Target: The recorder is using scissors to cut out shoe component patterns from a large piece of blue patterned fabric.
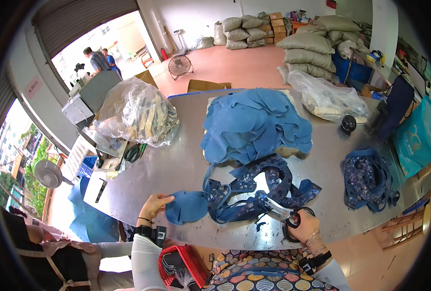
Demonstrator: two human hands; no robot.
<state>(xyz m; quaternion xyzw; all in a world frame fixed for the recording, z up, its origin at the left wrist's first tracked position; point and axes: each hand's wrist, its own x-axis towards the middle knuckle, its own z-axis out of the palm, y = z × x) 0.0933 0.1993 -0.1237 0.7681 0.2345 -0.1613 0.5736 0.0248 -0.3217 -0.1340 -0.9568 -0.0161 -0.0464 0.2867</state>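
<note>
My left hand pinches the left edge of a rounded blue fabric piece near the table's front edge. In my right hand is a pair of scissors with black handles, fingers wrapped round the loops. The blades point left and away, with their tips at a tangle of dark floral fabric strips edged in plain blue. That tangle lies between my hands, touching the blue piece. Behind it rises a heap of cut blue fabric pieces. A small dark scrap sits near the scissors.
A metal table carries a clear bag of pieces at left and another plastic bag at far right. Right of me lie a floral strip bundle and a teal bag. A red basket stands below; someone's sleeve shows lower left.
</note>
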